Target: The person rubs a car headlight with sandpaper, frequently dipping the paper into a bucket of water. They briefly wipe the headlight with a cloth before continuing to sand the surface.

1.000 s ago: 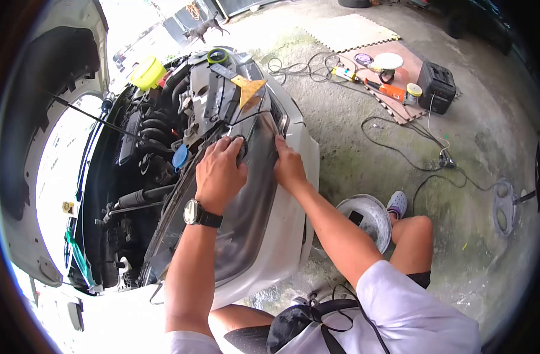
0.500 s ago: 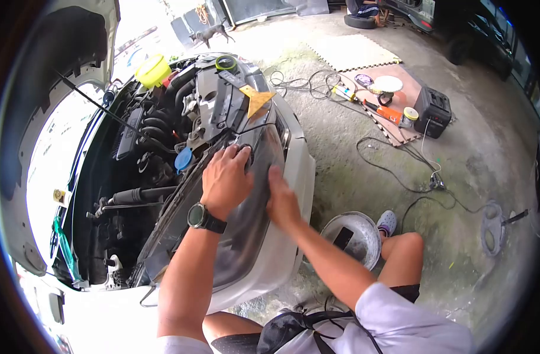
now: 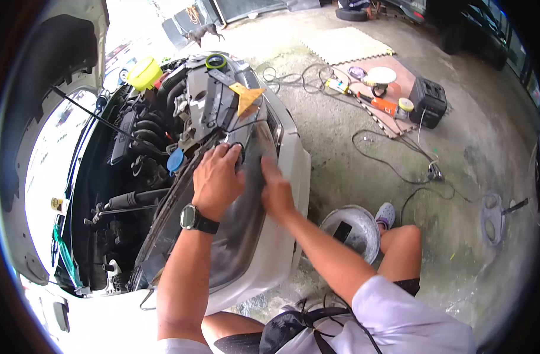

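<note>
The front of a white car, hood raised, has a large headlight (image 3: 231, 251) under my hands. My left hand (image 3: 217, 180), with a watch (image 3: 190, 217) on its wrist, curls its fingers over a dark round object (image 3: 240, 153) at the lens's upper edge; most of that object is hidden. Against the outer side of the lens, my right hand (image 3: 277, 193) is closed and smeared by motion. Whatever lies under its fingers cannot be made out. A yellow plastic scraper (image 3: 245, 97) and a green-rimmed tape roll (image 3: 215, 61) rest on the car's front, beyond my hands.
The engine bay shows a blue cap (image 3: 175, 159) and a yellow tub (image 3: 144, 74). A metal basin (image 3: 364, 227) holding a phone sits near my foot. Cables cross the floor to an orange power tool (image 3: 385, 106) and a black power box (image 3: 428, 101). Further off are a dog and a person.
The view has shifted slightly, so the car appears further left. My right hand has moved a little up along the headlight, while my left hand keeps its place at the upper edge.
</note>
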The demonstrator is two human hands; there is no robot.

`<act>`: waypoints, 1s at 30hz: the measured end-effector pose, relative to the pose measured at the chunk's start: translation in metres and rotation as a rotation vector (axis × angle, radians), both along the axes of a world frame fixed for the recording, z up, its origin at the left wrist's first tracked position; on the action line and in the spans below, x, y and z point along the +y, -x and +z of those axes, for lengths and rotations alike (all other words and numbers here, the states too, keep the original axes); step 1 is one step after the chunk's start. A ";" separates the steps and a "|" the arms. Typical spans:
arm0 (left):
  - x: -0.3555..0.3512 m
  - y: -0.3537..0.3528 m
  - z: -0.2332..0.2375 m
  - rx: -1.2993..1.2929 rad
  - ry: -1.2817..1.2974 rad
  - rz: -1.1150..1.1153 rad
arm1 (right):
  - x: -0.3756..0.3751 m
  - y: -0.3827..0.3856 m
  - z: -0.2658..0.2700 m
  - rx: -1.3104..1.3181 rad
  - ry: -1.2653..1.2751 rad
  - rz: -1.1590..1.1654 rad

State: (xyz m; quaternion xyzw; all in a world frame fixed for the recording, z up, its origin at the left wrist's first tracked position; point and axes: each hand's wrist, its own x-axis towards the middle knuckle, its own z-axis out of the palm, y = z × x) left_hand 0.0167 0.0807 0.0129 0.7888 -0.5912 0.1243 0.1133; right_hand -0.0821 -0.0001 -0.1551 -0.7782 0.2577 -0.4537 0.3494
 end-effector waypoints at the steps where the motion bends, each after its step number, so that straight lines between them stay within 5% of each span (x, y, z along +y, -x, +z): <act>1: 0.000 0.001 0.000 -0.025 0.012 -0.003 | -0.017 -0.006 0.006 0.001 -0.015 -0.010; 3: -0.001 0.001 0.001 -0.023 0.006 -0.014 | -0.049 -0.016 0.025 0.071 -0.467 0.040; 5: -0.001 0.000 0.000 -0.025 -0.009 0.001 | -0.019 -0.014 0.019 0.071 -0.387 -0.046; 7: -0.003 0.000 0.003 -0.022 -0.002 0.003 | 0.020 -0.005 0.006 -0.010 0.051 -0.119; 10: 0.000 0.004 0.006 -0.011 -0.002 -0.007 | 0.016 0.000 0.001 -0.176 0.172 -0.162; 11: 0.001 0.004 0.001 -0.007 -0.020 -0.009 | 0.003 -0.002 0.004 -0.171 0.154 -0.164; 14: -0.001 0.003 0.002 -0.027 0.007 0.001 | -0.044 -0.007 0.038 0.152 -0.439 0.017; 18: -0.001 -0.001 0.000 -0.036 0.004 -0.006 | 0.017 -0.005 0.003 0.049 -0.004 -0.070; 23: 0.001 0.002 0.000 -0.018 0.005 -0.019 | -0.015 -0.007 0.011 0.006 0.005 -0.059; 25: -0.001 0.003 0.002 -0.023 0.006 0.000 | -0.046 -0.009 0.038 0.143 -0.460 0.029; 27: -0.003 -0.001 0.001 -0.067 0.070 -0.051 | -0.024 -0.011 0.031 0.175 -0.409 -0.015; 29: -0.001 0.002 0.004 -0.021 -0.007 -0.005 | 0.014 -0.011 0.003 -0.063 0.140 -0.210; 30: -0.001 0.000 0.002 -0.016 0.013 -0.022 | 0.016 -0.008 0.003 -0.059 0.140 -0.198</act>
